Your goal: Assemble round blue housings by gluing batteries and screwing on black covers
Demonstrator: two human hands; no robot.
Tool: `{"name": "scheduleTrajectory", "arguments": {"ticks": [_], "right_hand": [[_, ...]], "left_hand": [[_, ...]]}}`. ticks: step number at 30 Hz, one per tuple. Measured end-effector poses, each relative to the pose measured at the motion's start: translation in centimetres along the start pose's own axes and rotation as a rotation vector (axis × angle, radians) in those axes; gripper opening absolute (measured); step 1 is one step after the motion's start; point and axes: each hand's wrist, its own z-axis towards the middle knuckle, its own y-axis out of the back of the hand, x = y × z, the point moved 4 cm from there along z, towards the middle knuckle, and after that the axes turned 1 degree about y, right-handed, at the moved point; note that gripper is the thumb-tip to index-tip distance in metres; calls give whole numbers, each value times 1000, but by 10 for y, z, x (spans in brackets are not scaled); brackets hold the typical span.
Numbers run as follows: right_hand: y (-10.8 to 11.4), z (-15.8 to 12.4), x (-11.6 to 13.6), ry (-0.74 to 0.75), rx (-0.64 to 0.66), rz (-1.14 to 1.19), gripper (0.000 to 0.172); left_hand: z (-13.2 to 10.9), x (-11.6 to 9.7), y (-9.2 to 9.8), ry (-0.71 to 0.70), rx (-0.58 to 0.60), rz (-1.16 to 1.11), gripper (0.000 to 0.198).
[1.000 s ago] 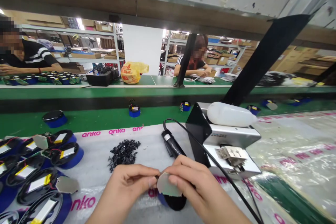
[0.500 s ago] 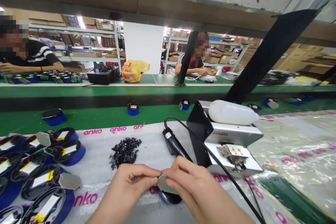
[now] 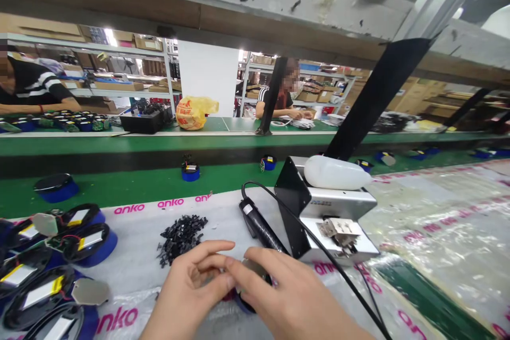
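Observation:
My left hand (image 3: 193, 289) is curled, its thumb and middle finger meeting at the fingertips of my right hand, the index finger raised. Anything pinched there is hidden. My right hand (image 3: 285, 289) reaches over a small grey plate (image 3: 257, 266), fingers bent around it and covering most of it. Under the hands sits a round blue housing (image 3: 244, 305), mostly hidden. Just beyond my left hand lies a heap of small black plastic pieces (image 3: 181, 236). A black corded hand tool (image 3: 263, 228) rests beyond my right hand.
Several blue housings with batteries (image 3: 91, 244) crowd the left side. A silver and black machine (image 3: 338, 207) stands right, a white bottle (image 3: 337, 172) on top and a cable crossing in front. Behind runs a green conveyor (image 3: 131, 180) with more housings. Two people sit beyond it.
The view has swung slightly right. My left index finger has lifted off the grey plate, and my right hand now covers more of the plate and housing.

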Motion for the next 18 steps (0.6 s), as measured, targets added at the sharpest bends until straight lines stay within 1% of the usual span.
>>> {"name": "scheduleTrajectory", "arguments": {"ticks": [1,3,4,5,7,8,9,10,12,14,16,18], "right_hand": [[3,-1,-3,-48,-2,77,49],[6,-4,-9,-150,-5,240,50],[6,-8,-12,-200,-9,313,48],[5,-12,-15,-246,-23,375,45],[0,-24,-22,-341,-87,463,37],[-5,-32,-25,-397,-120,500,34],[-11,-40,-29,-462,-144,542,35],[-18,-48,-33,-532,-158,594,39],[-31,-61,-38,-665,-158,718,46],[-38,-68,-39,-729,-154,819,49],[-36,-66,-36,-697,-151,872,46],[-29,-60,-30,-599,-137,898,38]], "left_hand": [[-1,-1,2,-35,3,40,41],[-2,-3,5,-106,3,208,46],[-1,-2,5,-123,15,309,53],[0,0,3,-121,38,401,66],[3,6,-5,-85,129,516,96],[4,9,-11,-60,179,540,103],[5,12,-18,-35,219,544,102],[6,14,-24,-9,253,531,94],[5,17,-34,58,323,453,71],[1,20,-40,124,378,341,59],[-3,24,-42,179,403,227,55],[-6,32,-40,264,407,102,60]]}}
